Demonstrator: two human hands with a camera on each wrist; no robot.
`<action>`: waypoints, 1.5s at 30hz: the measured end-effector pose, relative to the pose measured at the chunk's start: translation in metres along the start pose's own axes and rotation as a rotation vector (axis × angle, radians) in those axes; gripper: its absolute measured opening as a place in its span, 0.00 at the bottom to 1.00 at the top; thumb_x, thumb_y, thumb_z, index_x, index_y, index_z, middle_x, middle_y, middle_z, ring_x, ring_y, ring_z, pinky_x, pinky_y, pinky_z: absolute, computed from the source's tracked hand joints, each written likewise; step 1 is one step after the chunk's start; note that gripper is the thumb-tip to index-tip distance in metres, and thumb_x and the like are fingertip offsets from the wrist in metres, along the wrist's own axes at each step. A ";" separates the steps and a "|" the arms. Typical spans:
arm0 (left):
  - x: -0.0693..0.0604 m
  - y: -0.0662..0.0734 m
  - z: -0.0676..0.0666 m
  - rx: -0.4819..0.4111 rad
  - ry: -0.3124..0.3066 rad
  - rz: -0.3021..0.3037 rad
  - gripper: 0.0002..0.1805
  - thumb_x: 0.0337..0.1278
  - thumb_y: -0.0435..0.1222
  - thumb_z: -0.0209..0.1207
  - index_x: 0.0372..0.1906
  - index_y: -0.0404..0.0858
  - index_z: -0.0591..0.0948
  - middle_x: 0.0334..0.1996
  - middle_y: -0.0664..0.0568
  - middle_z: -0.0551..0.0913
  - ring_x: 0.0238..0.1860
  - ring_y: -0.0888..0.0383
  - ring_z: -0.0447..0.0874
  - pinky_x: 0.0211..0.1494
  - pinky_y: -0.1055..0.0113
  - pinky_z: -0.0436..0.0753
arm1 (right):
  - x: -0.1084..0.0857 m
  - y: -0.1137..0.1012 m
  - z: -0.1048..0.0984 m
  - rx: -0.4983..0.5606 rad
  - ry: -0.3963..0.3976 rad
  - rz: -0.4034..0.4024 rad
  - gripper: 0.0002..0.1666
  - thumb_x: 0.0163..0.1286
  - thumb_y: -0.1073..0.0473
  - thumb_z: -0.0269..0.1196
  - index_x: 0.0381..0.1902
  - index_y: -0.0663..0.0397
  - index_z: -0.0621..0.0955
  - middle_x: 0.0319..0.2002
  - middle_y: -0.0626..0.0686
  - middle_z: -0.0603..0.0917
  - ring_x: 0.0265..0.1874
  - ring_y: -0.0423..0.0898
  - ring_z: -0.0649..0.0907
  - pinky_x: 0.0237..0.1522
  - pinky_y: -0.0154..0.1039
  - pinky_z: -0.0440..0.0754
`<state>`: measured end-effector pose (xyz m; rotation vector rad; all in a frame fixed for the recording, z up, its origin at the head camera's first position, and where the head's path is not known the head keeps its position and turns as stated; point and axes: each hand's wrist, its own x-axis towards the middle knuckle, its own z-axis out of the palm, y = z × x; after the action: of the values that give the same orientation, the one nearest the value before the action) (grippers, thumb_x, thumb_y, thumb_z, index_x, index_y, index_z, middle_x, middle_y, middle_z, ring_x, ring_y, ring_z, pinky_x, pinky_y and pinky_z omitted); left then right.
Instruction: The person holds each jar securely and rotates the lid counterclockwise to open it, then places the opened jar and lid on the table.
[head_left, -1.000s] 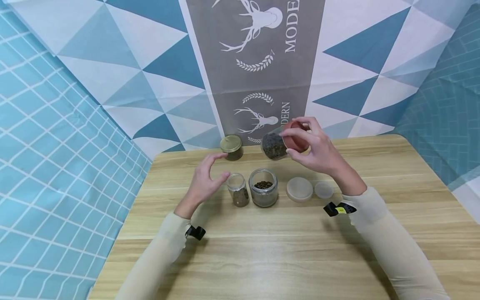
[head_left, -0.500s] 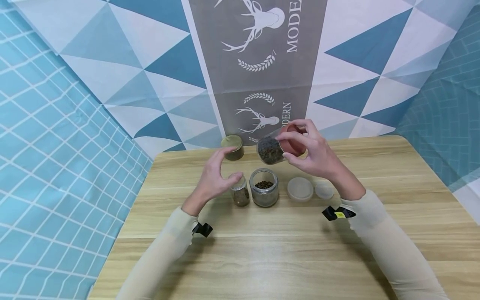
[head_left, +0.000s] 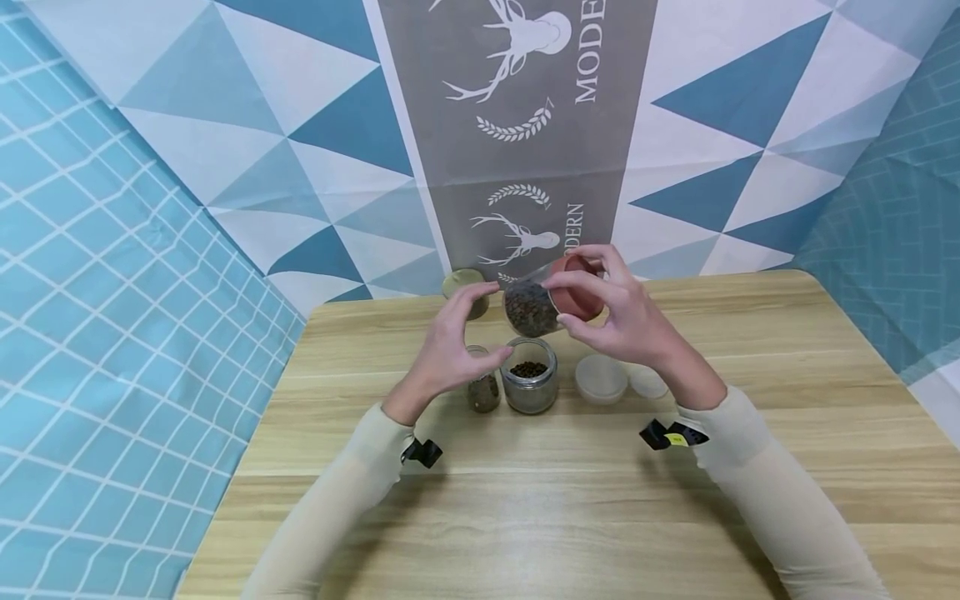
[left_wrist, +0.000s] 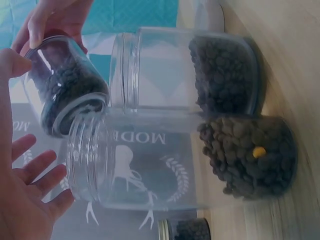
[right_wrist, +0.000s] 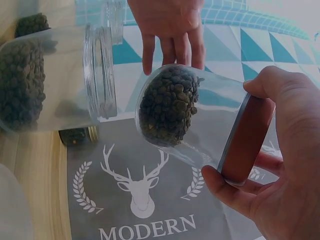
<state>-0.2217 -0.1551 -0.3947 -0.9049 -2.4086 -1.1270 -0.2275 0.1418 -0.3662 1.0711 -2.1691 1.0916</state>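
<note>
My right hand (head_left: 626, 317) grips a clear glass jar (right_wrist: 167, 107) by its reddish-brown lid (right_wrist: 247, 140). The jar hangs tilted above the table, dark pellets gathered toward its base. My left hand (head_left: 453, 346) is raised beside it with fingers spread and holds nothing; in the right wrist view its fingers reach close to the jar's base, and contact cannot be told. Below the hands stand two lidless jars part-filled with dark pellets: a wide jar (head_left: 529, 387) and a narrower jar (left_wrist: 245, 160), partly hidden by my left hand in the head view.
A small jar with a gold lid (head_left: 461, 282) stands at the table's back edge, partly behind my left hand. Two pale lids, a larger lid (head_left: 602, 379) and a smaller lid (head_left: 648, 383), lie right of the wide jar. Patterned cloth (head_left: 525, 158) hangs behind the wooden table (head_left: 540, 508).
My left hand has moved right, from left of the narrow jar to over the standing jars. My right hand has brought the lidded jar slightly left and down, toward the left hand.
</note>
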 end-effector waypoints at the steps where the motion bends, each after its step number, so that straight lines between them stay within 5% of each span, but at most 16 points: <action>1: 0.002 0.001 0.001 -0.001 0.001 0.007 0.51 0.51 0.47 0.77 0.80 0.32 0.74 0.77 0.38 0.79 0.79 0.40 0.78 0.84 0.38 0.77 | 0.000 -0.001 0.000 0.002 -0.001 -0.003 0.25 0.66 0.65 0.75 0.61 0.50 0.89 0.73 0.73 0.72 0.64 0.67 0.81 0.55 0.61 0.88; 14: 0.014 0.010 0.014 -0.011 0.011 0.071 0.52 0.46 0.44 0.81 0.79 0.32 0.74 0.73 0.38 0.81 0.74 0.42 0.81 0.81 0.42 0.81 | 0.000 -0.012 0.007 -0.012 -0.012 -0.055 0.26 0.65 0.65 0.74 0.61 0.48 0.89 0.72 0.73 0.73 0.67 0.67 0.80 0.54 0.61 0.91; 37: 0.026 0.022 0.025 0.086 -0.004 -0.002 0.56 0.40 0.45 0.85 0.78 0.33 0.74 0.70 0.40 0.83 0.69 0.44 0.84 0.75 0.45 0.86 | 0.004 -0.022 0.017 -0.019 -0.041 -0.132 0.25 0.64 0.64 0.75 0.59 0.46 0.91 0.70 0.71 0.76 0.67 0.65 0.82 0.56 0.61 0.91; 45: 0.026 0.022 0.024 0.116 -0.010 0.030 0.52 0.37 0.44 0.86 0.72 0.32 0.79 0.63 0.40 0.88 0.62 0.45 0.90 0.67 0.49 0.91 | 0.004 -0.024 0.018 -0.016 -0.055 -0.149 0.25 0.64 0.64 0.74 0.59 0.45 0.91 0.70 0.70 0.76 0.67 0.63 0.81 0.55 0.61 0.90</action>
<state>-0.2269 -0.1156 -0.3834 -0.9072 -2.4316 -0.9633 -0.2117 0.1164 -0.3628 1.2473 -2.0985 0.9867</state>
